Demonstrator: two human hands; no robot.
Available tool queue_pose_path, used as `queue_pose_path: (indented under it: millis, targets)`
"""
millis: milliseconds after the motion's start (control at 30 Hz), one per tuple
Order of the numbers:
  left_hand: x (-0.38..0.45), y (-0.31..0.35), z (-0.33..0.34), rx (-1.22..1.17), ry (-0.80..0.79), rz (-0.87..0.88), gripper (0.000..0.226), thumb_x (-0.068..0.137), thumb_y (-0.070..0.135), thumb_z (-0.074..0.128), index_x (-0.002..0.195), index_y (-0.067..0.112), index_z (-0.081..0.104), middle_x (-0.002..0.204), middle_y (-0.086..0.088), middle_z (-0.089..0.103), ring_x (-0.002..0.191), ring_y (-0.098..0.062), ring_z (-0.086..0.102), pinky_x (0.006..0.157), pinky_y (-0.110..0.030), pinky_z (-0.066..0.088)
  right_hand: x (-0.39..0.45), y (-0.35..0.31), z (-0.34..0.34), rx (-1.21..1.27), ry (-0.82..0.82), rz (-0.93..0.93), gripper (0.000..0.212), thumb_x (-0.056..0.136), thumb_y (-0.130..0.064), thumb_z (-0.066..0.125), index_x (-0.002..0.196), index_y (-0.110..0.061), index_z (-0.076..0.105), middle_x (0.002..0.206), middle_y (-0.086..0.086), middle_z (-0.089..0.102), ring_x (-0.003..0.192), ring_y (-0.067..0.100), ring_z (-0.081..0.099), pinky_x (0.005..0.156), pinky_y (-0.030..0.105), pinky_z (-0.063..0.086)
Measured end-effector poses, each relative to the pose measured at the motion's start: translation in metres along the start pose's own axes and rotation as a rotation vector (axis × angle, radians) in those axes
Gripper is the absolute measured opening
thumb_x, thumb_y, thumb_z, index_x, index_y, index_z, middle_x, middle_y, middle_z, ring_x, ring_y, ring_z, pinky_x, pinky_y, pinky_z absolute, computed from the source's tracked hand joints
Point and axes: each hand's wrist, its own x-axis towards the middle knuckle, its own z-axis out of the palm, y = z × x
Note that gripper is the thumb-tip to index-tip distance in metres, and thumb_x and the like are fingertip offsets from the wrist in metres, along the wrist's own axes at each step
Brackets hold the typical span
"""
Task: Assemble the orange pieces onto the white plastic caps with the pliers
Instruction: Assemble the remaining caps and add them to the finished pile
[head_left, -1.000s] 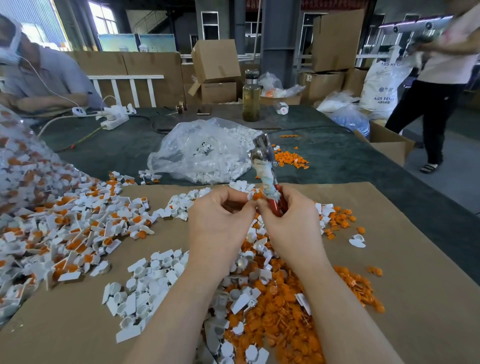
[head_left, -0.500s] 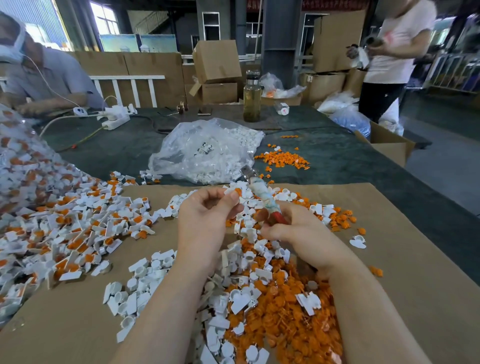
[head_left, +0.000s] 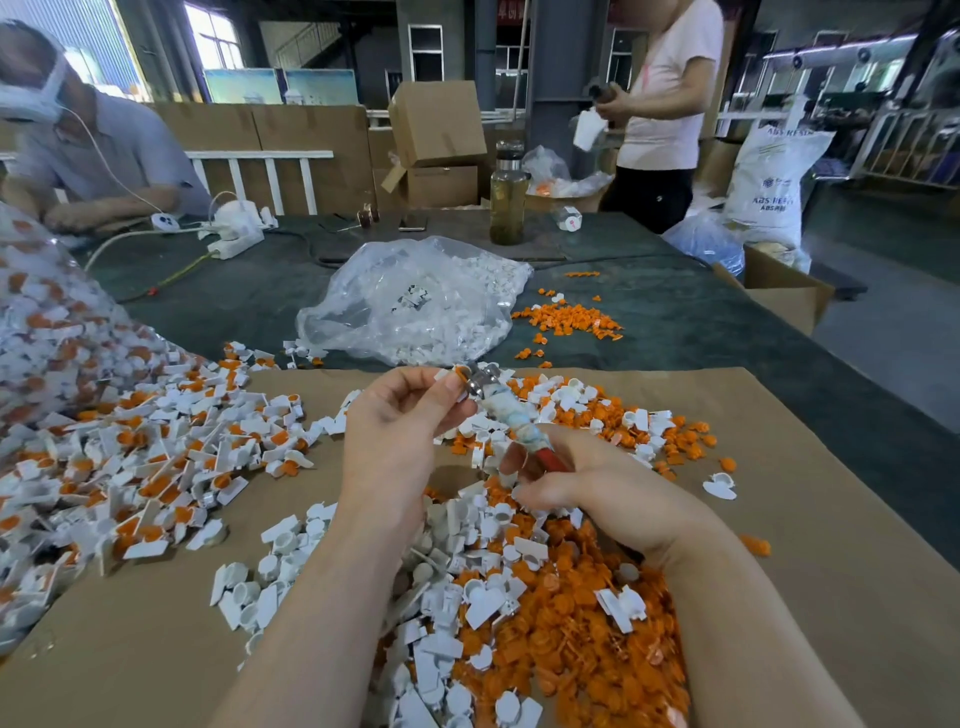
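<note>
Orange pieces (head_left: 582, 613) and white caps (head_left: 291, 551) lie mixed on brown cardboard (head_left: 831, 597); red-handled pliers (head_left: 514, 421).

"ABS" and partly legible print on the white sack (head_left: 773, 182)

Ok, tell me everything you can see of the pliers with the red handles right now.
The red-handled metal pliers slant up and leftward over the cardboard sheet. Handles look wrapped in grubby whitish tape, red showing at the bottom. The right hand grips the handles; the steel head meets a small white cap with orange piece, pinched by the left hand.

Soft window daylight, wide-angle edge distortion.
</note>
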Motion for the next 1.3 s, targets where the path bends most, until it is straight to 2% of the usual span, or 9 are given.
queue_pose_path:
  millis: [167,400,567,667,767,933,1100,1200,1300]
  targets:
    - [0.002,0.000,-0.001,0.011,0.028,0.007,0.011,0.088,0.003,0.067,0.080,0.009,0.066,0.062,0.009,0.068,0.057,-0.007,0.067,0.073,-0.021,0.060,0.006,0.002,0.006,-0.048,0.070,-0.048,0.018,0.082,-0.005,0.060,0.094,-0.017,0.066,0.079,-0.015,0.063,0.071,-0.001,0.056,0.071,0.028,0.045]
    - [0.004,0.000,-0.004,-0.026,0.058,-0.022,0.013,0.088,0.001,0.067,0.079,0.009,0.067,0.063,0.007,0.068,0.057,-0.006,0.066,0.071,-0.022,0.060,0.009,-0.002,0.014,-0.149,0.148,-0.083,0.019,0.086,-0.002,0.055,0.078,-0.018,0.061,0.077,0.001,0.058,0.069,0.016,0.052,0.065,0.033,0.042]
    - [0.010,-0.001,-0.012,-0.129,0.056,-0.256,0.004,0.087,0.006,0.069,0.083,0.007,0.068,0.067,0.000,0.072,0.061,-0.010,0.070,0.061,-0.022,0.059,0.012,-0.002,0.015,-0.257,0.150,-0.072,0.007,0.090,-0.012,0.055,0.087,-0.017,0.059,0.084,0.004,0.062,0.071,0.018,0.055,0.065,0.041,0.046]
    - [0.017,0.002,-0.024,-0.315,0.217,-0.403,0.007,0.089,0.008,0.067,0.095,0.004,0.068,0.079,-0.009,0.077,0.072,-0.014,0.075,0.062,-0.026,0.061,0.012,0.001,0.015,-0.278,0.224,-0.056,0.005,0.088,-0.014,0.056,0.090,-0.010,0.058,0.085,0.009,0.062,0.069,0.021,0.054,0.062,0.040,0.043]
    - [0.023,0.008,-0.043,-0.572,0.442,-0.455,0.012,0.095,0.008,0.060,0.105,0.003,0.065,0.075,-0.011,0.076,0.071,-0.014,0.075,0.057,-0.028,0.061,0.013,0.003,0.012,-0.229,0.308,-0.055,0.004,0.088,-0.012,0.054,0.084,-0.011,0.055,0.077,0.009,0.058,0.064,0.015,0.047,0.060,0.036,0.038]
    - [0.035,0.008,-0.076,-0.878,0.671,-0.368,0.034,0.104,0.011,0.045,0.138,0.009,0.051,0.093,-0.009,0.073,0.085,-0.012,0.075,0.065,-0.027,0.061,0.016,0.010,0.009,-0.197,0.420,-0.029,0.014,0.087,-0.012,0.056,0.074,-0.015,0.052,0.065,-0.003,0.050,0.058,0.013,0.043,0.055,0.032,0.035]
    - [0.038,0.008,-0.092,-1.057,0.709,-0.243,0.039,0.108,0.012,0.033,0.144,0.008,0.045,0.124,-0.013,0.067,0.102,-0.016,0.071,0.079,-0.030,0.060,0.018,0.012,0.007,-0.162,0.464,-0.020,0.005,0.086,-0.013,0.057,0.080,-0.013,0.057,0.067,0.001,0.055,0.056,0.015,0.045,0.054,0.035,0.037]
    - [0.035,0.012,-0.084,-0.800,0.611,-0.335,0.027,0.101,0.012,0.052,0.127,0.008,0.060,0.105,-0.010,0.075,0.081,-0.013,0.075,0.067,-0.027,0.062,0.020,0.012,0.007,-0.171,0.482,-0.015,0.005,0.085,-0.014,0.058,0.080,-0.013,0.057,0.072,0.007,0.060,0.057,0.016,0.047,0.054,0.035,0.038]
    - [0.027,0.013,-0.067,-0.016,0.310,-0.381,0.007,0.090,0.018,0.070,0.096,0.014,0.070,0.081,0.002,0.076,0.067,-0.006,0.067,0.060,-0.024,0.057,0.020,0.013,0.007,-0.178,0.491,-0.017,0.009,0.085,-0.015,0.058,0.077,-0.014,0.056,0.068,0.004,0.057,0.055,0.015,0.045,0.052,0.033,0.036]
